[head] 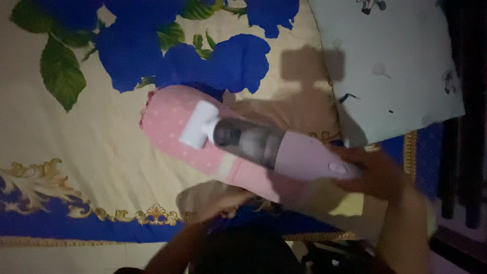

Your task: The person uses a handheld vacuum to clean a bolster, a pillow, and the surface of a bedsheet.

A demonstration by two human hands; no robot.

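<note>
Open bedsheet [91, 142] left of the pink bolster pillow [203, 137]: flat, nothing on it, easy pass. Above the bolster, the flowered sheet is also bare up to the top edge. Right side blocked: pale square pillow [390, 66] fills the upper right corner, its lower edge near the handheld vacuum [264, 144]. Vacuum lies across the bolster, barring the middle. Dark bars [466, 127] at far right close that edge. Near edge crowded by both forearms.
</note>
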